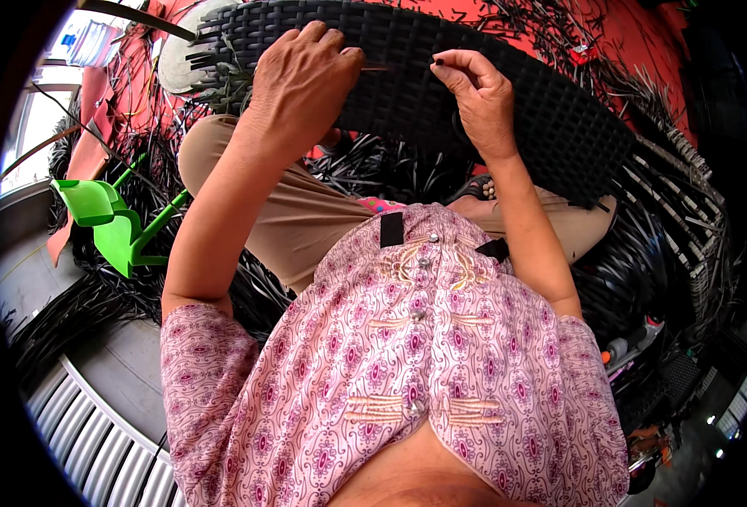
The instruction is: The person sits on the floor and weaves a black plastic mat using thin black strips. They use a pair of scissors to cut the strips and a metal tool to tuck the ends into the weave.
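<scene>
i see the black wicker panel (420, 106) stretched ahead of the patterned shirt (340, 372); the left hand (304, 84) is curled before it, a thin brown rod (375, 69) poking past the fingers, though i cannot tell if gripped; the right hand (485, 100) pinches a small black bit (438, 62).

We see a woven panel (551, 127) in black basket-weave, black strips (399, 165), red flooring (644, 42), tan trousers (276, 224), and a pink shirt (340, 355) patterned with purple medallions, curling scrolls and cream embroidery.
</scene>
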### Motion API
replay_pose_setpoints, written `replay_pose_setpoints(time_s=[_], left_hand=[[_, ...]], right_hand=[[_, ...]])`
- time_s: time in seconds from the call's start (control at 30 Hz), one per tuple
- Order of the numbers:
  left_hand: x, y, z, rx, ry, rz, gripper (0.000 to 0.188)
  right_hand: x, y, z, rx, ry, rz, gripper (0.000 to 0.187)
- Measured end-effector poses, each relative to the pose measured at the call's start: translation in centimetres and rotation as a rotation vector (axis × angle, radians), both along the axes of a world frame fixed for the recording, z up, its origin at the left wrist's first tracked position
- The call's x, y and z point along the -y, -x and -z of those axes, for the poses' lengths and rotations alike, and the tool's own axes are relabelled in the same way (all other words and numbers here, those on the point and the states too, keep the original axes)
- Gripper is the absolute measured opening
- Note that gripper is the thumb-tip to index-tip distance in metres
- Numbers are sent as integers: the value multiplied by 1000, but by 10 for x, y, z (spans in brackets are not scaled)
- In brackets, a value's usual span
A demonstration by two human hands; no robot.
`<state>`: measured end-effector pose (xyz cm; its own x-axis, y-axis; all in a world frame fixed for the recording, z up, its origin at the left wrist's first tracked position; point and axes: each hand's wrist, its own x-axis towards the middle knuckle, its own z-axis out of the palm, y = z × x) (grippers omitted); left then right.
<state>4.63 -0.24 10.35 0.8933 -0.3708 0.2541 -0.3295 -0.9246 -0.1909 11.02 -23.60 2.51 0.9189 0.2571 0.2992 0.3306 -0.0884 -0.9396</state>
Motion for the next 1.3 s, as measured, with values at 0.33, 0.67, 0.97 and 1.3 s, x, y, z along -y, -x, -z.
replay_pose_setpoints(time_s=[0.33, 0.67, 0.97, 1.3], left_hand=[[-43, -30, 27, -56, 251, 86, 13], [-61, -42, 55, -164, 504, 101, 10], [-38, -40, 64, -152, 569, 125, 7], [-20, -30, 59, -39, 552, 118, 5]], right_hand=[[2, -2, 1, -30, 21, -16, 11], [7, -4, -5, -136, -18, -58, 11], [6, 5, -16, 21, 164, -73, 11], [-19, 18, -21, 359, 703, 194, 25]])
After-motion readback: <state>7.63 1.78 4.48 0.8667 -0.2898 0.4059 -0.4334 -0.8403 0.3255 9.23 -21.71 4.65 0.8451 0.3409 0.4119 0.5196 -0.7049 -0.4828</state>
